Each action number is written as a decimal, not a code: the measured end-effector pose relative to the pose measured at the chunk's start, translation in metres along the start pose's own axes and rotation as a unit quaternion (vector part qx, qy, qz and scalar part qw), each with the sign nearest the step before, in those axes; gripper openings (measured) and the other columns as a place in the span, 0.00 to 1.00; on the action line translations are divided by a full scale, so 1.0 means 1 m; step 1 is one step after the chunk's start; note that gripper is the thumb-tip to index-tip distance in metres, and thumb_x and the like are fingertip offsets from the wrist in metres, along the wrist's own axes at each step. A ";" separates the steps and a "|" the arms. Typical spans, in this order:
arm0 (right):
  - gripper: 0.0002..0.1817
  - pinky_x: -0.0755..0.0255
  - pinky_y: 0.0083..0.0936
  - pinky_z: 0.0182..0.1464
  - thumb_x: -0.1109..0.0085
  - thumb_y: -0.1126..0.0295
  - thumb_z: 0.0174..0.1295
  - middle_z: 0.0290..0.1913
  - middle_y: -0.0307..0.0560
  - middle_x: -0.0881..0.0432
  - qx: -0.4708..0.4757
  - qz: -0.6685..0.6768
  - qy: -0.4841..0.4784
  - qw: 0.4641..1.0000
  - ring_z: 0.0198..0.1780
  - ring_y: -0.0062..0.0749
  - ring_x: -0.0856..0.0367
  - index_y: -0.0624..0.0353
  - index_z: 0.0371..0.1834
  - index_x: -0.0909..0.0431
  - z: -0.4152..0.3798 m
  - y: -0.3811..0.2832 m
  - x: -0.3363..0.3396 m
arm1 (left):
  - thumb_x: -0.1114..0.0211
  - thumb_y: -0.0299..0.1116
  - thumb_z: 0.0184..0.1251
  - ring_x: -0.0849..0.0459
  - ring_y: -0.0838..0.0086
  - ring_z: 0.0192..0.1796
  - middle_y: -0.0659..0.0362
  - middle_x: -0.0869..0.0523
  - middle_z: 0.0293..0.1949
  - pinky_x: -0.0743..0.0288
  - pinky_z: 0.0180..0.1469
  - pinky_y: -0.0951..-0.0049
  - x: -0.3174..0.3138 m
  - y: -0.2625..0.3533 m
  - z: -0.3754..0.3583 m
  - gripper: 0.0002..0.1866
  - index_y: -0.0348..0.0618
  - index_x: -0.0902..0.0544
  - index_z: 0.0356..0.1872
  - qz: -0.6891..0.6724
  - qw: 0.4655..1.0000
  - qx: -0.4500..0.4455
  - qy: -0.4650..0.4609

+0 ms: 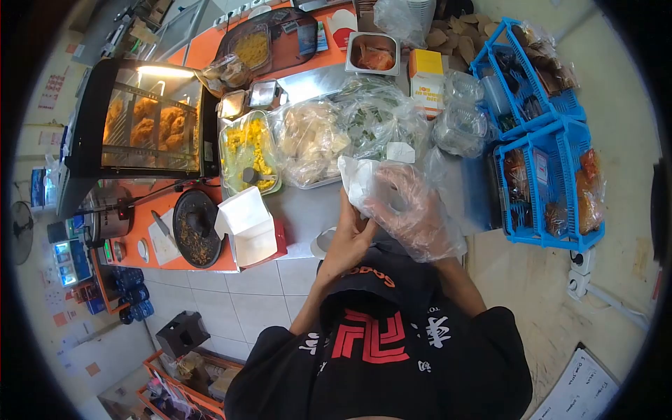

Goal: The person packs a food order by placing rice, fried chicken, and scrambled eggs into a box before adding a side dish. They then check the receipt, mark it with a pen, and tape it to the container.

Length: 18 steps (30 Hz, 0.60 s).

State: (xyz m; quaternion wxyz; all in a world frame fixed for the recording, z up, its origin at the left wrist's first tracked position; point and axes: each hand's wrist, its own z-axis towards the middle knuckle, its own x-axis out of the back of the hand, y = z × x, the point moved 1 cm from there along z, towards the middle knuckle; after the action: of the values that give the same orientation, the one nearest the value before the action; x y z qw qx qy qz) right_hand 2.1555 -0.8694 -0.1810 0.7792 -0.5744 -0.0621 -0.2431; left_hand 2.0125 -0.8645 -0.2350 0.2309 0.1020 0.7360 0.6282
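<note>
My left hand (355, 232) has its fingers closed around a white, paper-like packet (357, 183). My right hand (413, 213) wears a loose clear plastic glove; thumb and fingers curl into a ring, and their tips meet the packet's right side. Just beyond both hands lies a clear plastic bag over green leaves (371, 119). To its left, a tray of pale pieces (309, 140) is covered in plastic. Farther left, a clear tray holds yellow chunks (248, 147). An open white-and-red carton (253, 234) stands left of my left hand.
A lit display warmer (150, 129) with fried pieces stands left. Near it are a black mortar (198, 234) and a knife (162, 225). Blue baskets (546, 234) bound the right side, beside clear containers (458, 126). A metal pan (373, 53) and yellow-white box (425, 84) sit behind.
</note>
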 end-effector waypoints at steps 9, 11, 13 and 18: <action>0.12 0.24 0.37 0.44 0.38 0.71 0.55 0.44 0.55 0.20 0.138 -0.125 -0.093 0.978 0.43 0.51 0.20 0.62 0.42 0.21 0.007 0.008 -0.001 | 0.48 0.15 0.65 0.40 0.63 0.71 0.49 0.41 0.68 0.39 0.69 0.64 0.002 -0.003 0.000 0.42 0.45 0.62 0.74 0.042 0.998 -0.004 0.049; 0.11 0.24 0.37 0.43 0.37 0.71 0.55 0.42 0.54 0.21 0.177 -0.139 -0.082 0.971 0.42 0.51 0.20 0.62 0.41 0.22 0.006 0.010 -0.002 | 0.48 0.15 0.65 0.39 0.64 0.71 0.49 0.40 0.68 0.38 0.68 0.63 0.002 -0.005 -0.002 0.42 0.45 0.62 0.74 0.040 0.997 -0.007 0.059; 0.11 0.25 0.37 0.42 0.37 0.71 0.54 0.41 0.54 0.21 0.159 -0.124 -0.071 0.977 0.41 0.50 0.20 0.62 0.39 0.22 0.007 0.010 -0.003 | 0.48 0.16 0.66 0.38 0.64 0.70 0.50 0.38 0.67 0.36 0.67 0.63 0.001 -0.004 -0.001 0.40 0.44 0.60 0.74 0.032 0.998 -0.015 0.060; 0.10 0.26 0.37 0.39 0.36 0.71 0.53 0.38 0.52 0.21 0.072 -0.076 -0.041 0.994 0.37 0.48 0.21 0.62 0.36 0.23 0.009 0.011 0.000 | 0.47 0.20 0.68 0.33 0.65 0.68 0.51 0.35 0.66 0.29 0.63 0.62 0.004 -0.009 0.008 0.35 0.45 0.53 0.73 -0.112 0.991 0.042 0.058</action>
State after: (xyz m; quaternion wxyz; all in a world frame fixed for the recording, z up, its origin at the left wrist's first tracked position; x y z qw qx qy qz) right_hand 2.1616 -0.8585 -0.1872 0.7945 -0.5197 -0.1551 -0.2730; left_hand 2.0139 -0.8578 -0.2458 0.2522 -0.0080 0.7805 0.5720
